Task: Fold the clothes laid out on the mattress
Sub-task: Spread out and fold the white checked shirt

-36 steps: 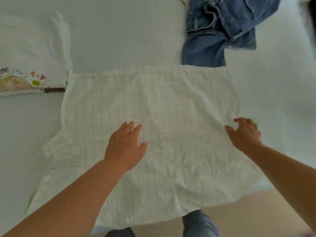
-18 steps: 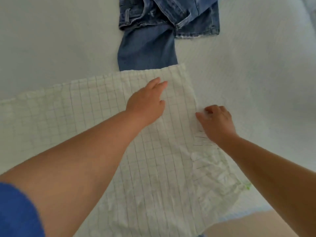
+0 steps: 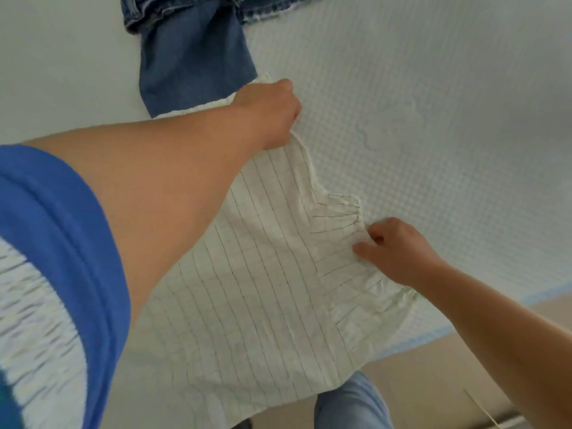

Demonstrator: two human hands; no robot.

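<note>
Checked garment (image 3: 263, 289) (no label visible): left grip (image 3: 269, 113) clutches far corner, right grip (image 3: 396, 249) pinches sleeve.

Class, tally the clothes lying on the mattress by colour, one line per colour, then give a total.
White checked garment: 1
Blue denim jeans: 1
Total: 2

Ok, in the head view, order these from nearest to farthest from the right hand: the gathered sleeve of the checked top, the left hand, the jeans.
1. Gathered sleeve: pinched by the right hand, at the checked top's right edge.
2. Left hand: up and left, gripping the top's far corner.
3. Jeans: farthest, at the top of the frame on the mattress.
</note>
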